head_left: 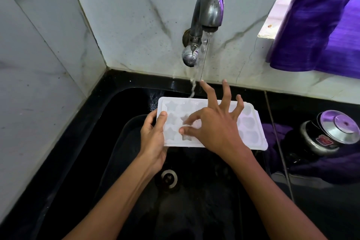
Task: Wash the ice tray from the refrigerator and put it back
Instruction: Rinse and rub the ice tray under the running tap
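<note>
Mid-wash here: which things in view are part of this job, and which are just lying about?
In the job:
ice tray, gripped at its left end by the left hand
right hand, index finger and thumb in the moulds
tap, running
sink

Lying about:
steel pot on the counter
purple cloth

A: Right hand (212,128) covers the middle cells of the tray (251,134); cell shapes there unreadable.
B: Left hand's (153,140) fingers hidden under the tray's left end. Curtain (321,25) cut by right edge. Pot (329,132) label too small to read.
</note>
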`<action>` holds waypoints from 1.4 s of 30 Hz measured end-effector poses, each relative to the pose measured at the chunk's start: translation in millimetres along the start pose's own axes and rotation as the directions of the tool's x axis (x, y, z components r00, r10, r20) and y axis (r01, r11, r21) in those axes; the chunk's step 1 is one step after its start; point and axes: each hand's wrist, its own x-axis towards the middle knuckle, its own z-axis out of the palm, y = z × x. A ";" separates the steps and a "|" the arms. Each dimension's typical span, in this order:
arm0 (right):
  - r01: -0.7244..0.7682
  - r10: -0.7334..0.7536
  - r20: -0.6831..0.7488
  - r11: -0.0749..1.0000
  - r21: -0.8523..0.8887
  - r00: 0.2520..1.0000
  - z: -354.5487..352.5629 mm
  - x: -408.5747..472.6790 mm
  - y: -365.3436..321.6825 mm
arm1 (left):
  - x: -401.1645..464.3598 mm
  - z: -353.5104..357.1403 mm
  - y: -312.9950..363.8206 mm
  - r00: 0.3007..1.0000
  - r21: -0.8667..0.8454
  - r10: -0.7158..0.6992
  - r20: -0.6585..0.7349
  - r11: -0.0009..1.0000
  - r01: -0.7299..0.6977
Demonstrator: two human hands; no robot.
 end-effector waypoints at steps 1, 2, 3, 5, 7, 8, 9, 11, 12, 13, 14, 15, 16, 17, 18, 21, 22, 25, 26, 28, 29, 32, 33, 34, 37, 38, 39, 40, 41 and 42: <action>-0.015 0.016 -0.023 0.999 0.037 1.000 -0.2 1.1 -0.3 | 0.7 -0.7 0.7 1.000 -0.005 -0.001 -0.001 1.000 0.001; -0.016 0.019 -0.042 0.998 0.058 0.999 -0.2 2.1 -0.1 | 1.4 -0.9 1.5 1.000 -0.009 -0.003 -0.001 1.000 0.003; -0.006 0.008 -0.045 0.999 0.051 0.999 0.0 2.6 0.0 | 1.9 -0.9 2.2 1.000 -0.011 -0.005 -0.001 1.000 0.005; 0.026 -0.025 0.012 1.000 -0.014 1.000 1.9 3.3 -0.6 | 2.5 -1.0 2.2 1.000 -0.019 -0.009 -0.004 1.000 0.009; 0.040 -0.037 0.054 0.998 -0.048 0.998 4.5 4.1 -0.8 | 2.3 -1.6 0.9 1.000 -0.028 -0.013 -0.015 1.000 0.013; 0.038 -0.036 0.046 0.998 -0.046 0.998 5.1 4.4 -0.7 | 1.9 -1.9 0.1 1.000 -0.026 -0.014 -0.020 1.000 0.013; 0.029 -0.028 0.024 0.999 -0.025 0.999 5.6 4.1 -0.8 | 1.7 -2.5 -0.6 1.000 -0.020 -0.010 -0.023 1.000 0.010; -0.016 0.020 -0.059 0.998 0.067 0.998 6.7 1.1 -1.5 | 1.8 -2.5 -1.8 0.999 -0.010 0.000 -0.033 1.000 -0.001; -0.034 0.047 -0.115 0.993 0.110 0.992 7.3 -1.4 -1.4 | 1.9 -1.8 -2.0 0.999 -0.011 0.002 -0.040 1.000 -0.002; -0.040 0.062 -0.167 0.990 0.133 0.984 7.8 -4.0 -1.3 | 2.3 -1.0 -2.2 0.999 -0.016 0.002 -0.048 1.000 -0.003; -0.032 0.058 -0.195 0.990 0.138 0.979 8.9 -6.6 -0.9 | 3.1 0.0 -2.2 0.998 -0.021 0.005 -0.058 1.000 -0.006; -0.015 0.039 -0.177 0.991 0.133 0.983 9.9 -9.8 0.0 | 4.3 1.0 -2.2 0.998 -0.020 0.011 -0.069 1.000 -0.012; 0.002 0.014 -0.128 0.992 0.126 0.992 10.6 -13.1 1.0 | 5.8 1.9 -2.3 0.997 -0.013 0.019 -0.080 1.000 -0.020; 0.018 -0.010 -0.072 0.993 0.117 0.997 12.0 -16.4 2.4 | 7.4 2.5 -2.1 0.995 -0.004 0.028 -0.091 1.000 -0.028; 0.039 -0.035 -0.037 0.995 0.095 0.999 14.6 -18.9 4.1 | 9.2 2.9 -1.9 0.994 -0.002 0.035 -0.103 0.999 -0.035; 0.115 -0.114 -0.078 0.993 0.013 0.990 23.5 -23.2 5.7 | 14.9 5.2 -1.4 0.990 -0.027 0.037 -0.133 0.999 -0.041; 0.118 -0.117 -0.106 0.993 0.005 0.988 26.4 -22.3 5.1 | 16.5 6.4 -1.7 0.990 -0.029 0.038 -0.138 0.999 -0.043; 0.111 -0.109 -0.191 0.994 0.001 0.976 31.1 -15.1 6.4 | 19.0 10.2 -4.0 0.989 -0.017 0.043 -0.141 0.999 -0.046; 0.108 -0.107 -0.208 0.994 -0.007 0.972 30.2 -13.3 6.6 | 19.6 11.0 -4.9 0.989 -0.016 0.040 -0.141 0.999 -0.042; 0.091 -0.094 -0.237 0.996 -0.024 0.967 29.5 -12.7 7.5 | 20.0 12.4 -5.1 0.990 -0.014 0.031 -0.136 0.999 -0.033; 0.077 -0.080 -0.255 0.997 -0.021 0.964 28.5 -13.2 7.8 | 20.4 12.9 -4.8 0.991 -0.013 0.032 -0.132 0.999 -0.034; 0.032 -0.003 -0.297 0.995 0.092 0.955 25.3 -15.8 5.8 | 22.6 14.3 -3.4 0.990 -0.002 0.047 -0.131 0.999 -0.047; 0.024 0.010 -0.291 0.994 0.110 0.957 25.5 -15.9 5.9 | 22.9 15.0 -2.8 0.990 -0.003 0.046 -0.132 0.999 -0.047; 0.025 0.002 -0.280 0.995 0.092 0.960 25.4 -15.4 5.9 | 23.4 15.4 -2.8 0.990 -0.005 0.043 -0.131 0.999 -0.044; 0.070 -0.076 -0.180 0.997 -0.038 0.981 22.3 -14.0 5.2 | 22.5 15.5 -4.4 0.992 -0.001 0.030 -0.120 1.000 -0.030; 0.093 -0.099 -0.096 0.993 -0.070 0.990 21.0 -13.5 5.8 | 21.9 15.1 -5.3 0.993 0.006 0.027 -0.114 1.000 -0.027; 0.103 -0.105 -0.017 0.992 -0.078 0.994 20.7 -13.0 8.4 | 20.9 14.7 -6.0 0.994 0.012 0.023 -0.109 1.000 -0.022; 0.099 -0.097 0.027 0.992 -0.083 0.995 19.2 -12.7 10.2 | 20.4 14.2 -6.9 0.994 0.018 0.021 -0.105 1.000 -0.019; 0.093 -0.090 0.037 0.992 -0.089 0.995 17.6 -12.4 10.5 | 19.5 13.9 -7.1 0.994 0.023 0.021 -0.104 1.000 -0.019; 0.080 -0.079 0.019 0.994 -0.078 0.997 15.3 -12.4 10.0 | 19.4 13.9 -7.2 0.994 0.026 0.021 -0.104 0.999 -0.019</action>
